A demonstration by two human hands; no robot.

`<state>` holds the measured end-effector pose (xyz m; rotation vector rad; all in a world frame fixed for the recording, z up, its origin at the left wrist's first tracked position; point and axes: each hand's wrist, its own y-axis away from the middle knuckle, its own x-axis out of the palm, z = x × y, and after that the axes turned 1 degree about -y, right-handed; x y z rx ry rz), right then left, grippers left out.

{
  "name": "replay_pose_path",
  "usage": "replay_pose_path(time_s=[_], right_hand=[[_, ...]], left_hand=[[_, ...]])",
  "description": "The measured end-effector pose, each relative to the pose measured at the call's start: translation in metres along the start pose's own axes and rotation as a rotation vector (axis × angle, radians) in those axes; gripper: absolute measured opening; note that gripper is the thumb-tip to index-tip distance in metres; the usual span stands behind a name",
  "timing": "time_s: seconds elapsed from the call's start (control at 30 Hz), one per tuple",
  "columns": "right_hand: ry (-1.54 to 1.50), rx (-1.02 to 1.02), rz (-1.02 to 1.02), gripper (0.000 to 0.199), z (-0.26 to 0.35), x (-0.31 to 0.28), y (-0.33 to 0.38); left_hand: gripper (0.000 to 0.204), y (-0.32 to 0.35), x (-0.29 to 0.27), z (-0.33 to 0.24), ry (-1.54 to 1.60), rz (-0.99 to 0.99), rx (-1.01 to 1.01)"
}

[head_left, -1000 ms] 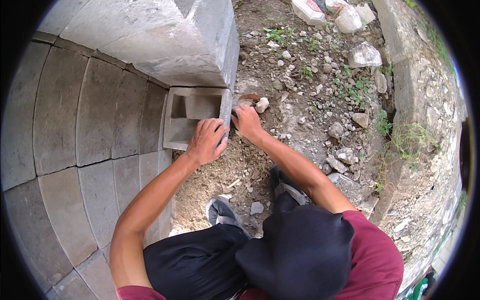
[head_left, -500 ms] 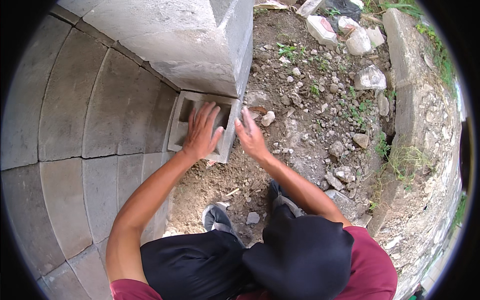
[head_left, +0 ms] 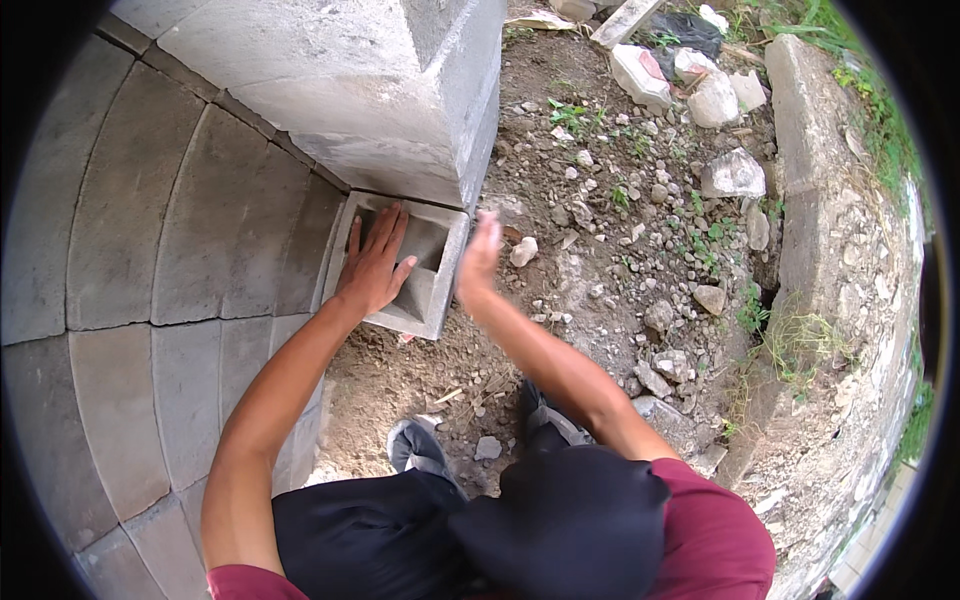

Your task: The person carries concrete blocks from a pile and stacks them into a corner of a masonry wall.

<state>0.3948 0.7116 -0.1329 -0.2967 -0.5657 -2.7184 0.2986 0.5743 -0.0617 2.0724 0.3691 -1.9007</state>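
A grey hollow concrete block (head_left: pixel 447 268) sits at the foot of a concrete pillar, in the corner beside the block wall, with its cavities facing up. My left hand (head_left: pixel 370 270) lies on top of it, fingers stretched over the hollow part and thumb apart. Against or just beside the block's right side is my right hand (head_left: pixel 479 262), held on edge with its fingers straight. Motion smears it a little, and I cannot tell whether it touches the block.
The grey block wall (head_left: pixel 130 210) curves along the left, and the pillar (head_left: pixel 400 110) rises behind the block. Stony soil (head_left: pixel 590 290) with small plants spreads to the right. Larger broken stones (head_left: pixel 735 174) lie before a rough concrete ledge (head_left: pixel 800 140). My shoes (head_left: pixel 418 445) stand near the block.
My right hand has turned more on edge and come closer to the block's right side. My left hand stays on the block's top, its fingers a little straighter. The view has shifted slightly.
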Motion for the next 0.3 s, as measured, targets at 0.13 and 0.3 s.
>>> replay_pose_path(time_s=[0.13, 0.3], right_hand=[[-0.107, -0.032, 0.006, 0.056, -0.02, 0.009, -0.001], [-0.154, 0.014, 0.109, 0.057, -0.015, 0.01, 0.005]], left_hand=[[0.064, -0.001, -0.009, -0.004, 0.067, 0.004, -0.023], [0.068, 0.008, -0.002, -0.005, 0.08, 0.041, -0.002]])
